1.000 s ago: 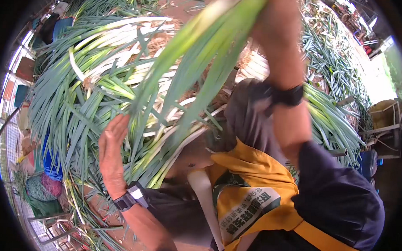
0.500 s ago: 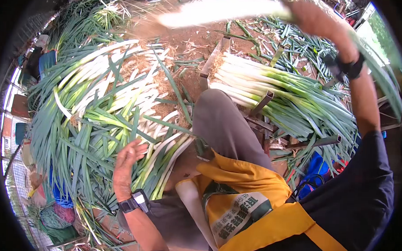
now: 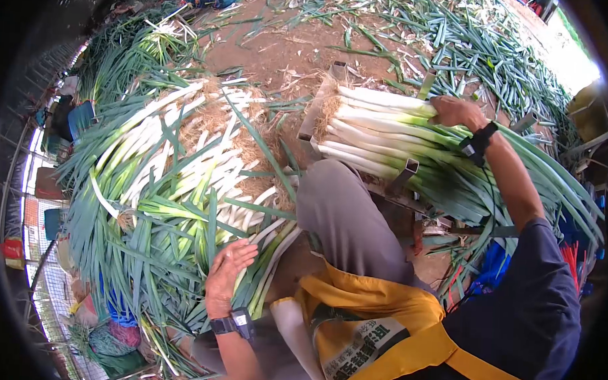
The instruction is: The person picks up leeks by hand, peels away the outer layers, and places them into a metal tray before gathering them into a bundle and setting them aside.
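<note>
My right hand [image 3: 456, 112] is closed around the green part of a long green onion [image 3: 384, 99], which lies along the far side of a row of others. That row of green onions [image 3: 373, 135] rests in a metal rack [image 3: 313, 120], white root ends to the left and leaves trailing right. My left hand [image 3: 232, 262] is open and holds nothing, fingers stretched out. It hovers by the near edge of a large heap of loose green onions [image 3: 178, 159], whose hairy roots point toward the middle.
Metal posts [image 3: 404, 172] rise from the rack near my knee [image 3: 340, 205]. Cut green leaves [image 3: 476, 52] litter the brown ground [image 3: 262, 51] beyond. A yellow apron [image 3: 367, 299] covers my lap. Blue plastic [image 3: 492, 267] lies below the rack, and netting bundles [image 3: 114, 341] sit at lower left.
My right hand has come down from above the rack, bringing the green onion onto the row. The left hand remains open beside the heap, and the view has shifted slightly.
</note>
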A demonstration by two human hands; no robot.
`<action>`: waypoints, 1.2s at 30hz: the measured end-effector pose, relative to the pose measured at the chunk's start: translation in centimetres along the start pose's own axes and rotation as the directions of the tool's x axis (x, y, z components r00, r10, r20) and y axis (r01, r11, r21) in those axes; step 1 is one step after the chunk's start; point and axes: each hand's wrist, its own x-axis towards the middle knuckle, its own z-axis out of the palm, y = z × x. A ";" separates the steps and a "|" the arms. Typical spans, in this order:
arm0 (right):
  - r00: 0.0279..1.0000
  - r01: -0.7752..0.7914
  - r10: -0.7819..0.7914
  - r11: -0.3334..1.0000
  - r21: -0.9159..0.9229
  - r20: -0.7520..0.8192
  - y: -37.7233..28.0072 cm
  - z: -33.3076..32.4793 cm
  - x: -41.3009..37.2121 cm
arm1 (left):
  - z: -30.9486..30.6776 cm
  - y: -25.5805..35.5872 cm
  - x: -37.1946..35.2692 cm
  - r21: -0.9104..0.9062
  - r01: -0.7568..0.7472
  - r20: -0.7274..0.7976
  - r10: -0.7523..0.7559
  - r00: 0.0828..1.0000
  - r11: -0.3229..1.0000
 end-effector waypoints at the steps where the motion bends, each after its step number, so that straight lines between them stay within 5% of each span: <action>1: 0.999 -0.030 0.031 0.999 -0.017 0.011 1.5 2.5 2.4 | 0.9 0.1 1.0 -0.017 -0.009 0.019 0.010 1.000 1.000; 4: 0.989 -0.145 0.147 0.971 -0.190 -0.005 -0.7 7.1 4.8 | 3.6 1.0 4.0 0.003 -0.022 0.079 0.021 0.997 1.000; 8: 0.961 -0.130 0.109 0.989 -0.067 -0.252 -2.0 8.1 4.0 | 7.2 2.6 8.5 0.030 -0.040 0.108 0.036 0.993 0.999; 18: 0.975 -0.133 0.139 0.990 0.049 -0.171 -4.7 6.6 3.9 | 17.9 5.4 25.3 0.329 -0.226 0.394 0.084 0.915 0.917; 21: 0.962 -0.095 0.105 0.994 0.054 -0.251 -4.7 8.0 5.8 | 20.6 4.7 31.2 0.523 -0.439 0.544 0.110 0.832 0.731; 25: 0.958 -0.053 0.080 0.993 0.102 -0.276 -4.6 8.1 5.4 | 22.7 4.1 35.7 0.767 -0.440 0.488 0.021 0.873 0.468; 30: 0.935 0.184 -0.100 0.957 0.224 -0.340 -3.0 8.3 6.3 | 24.3 0.2 39.7 0.836 -0.493 0.488 0.085 0.869 0.240; 33: 0.948 0.160 -0.083 0.959 0.233 -0.307 -2.6 8.8 6.8 | 26.2 -3.2 41.5 0.832 -0.554 0.542 0.189 0.819 0.018; 36: 0.970 0.093 -0.041 0.973 0.211 -0.238 -2.6 8.1 6.1 | 27.2 -5.2 42.3 0.882 -0.469 0.466 0.242 0.851 -0.049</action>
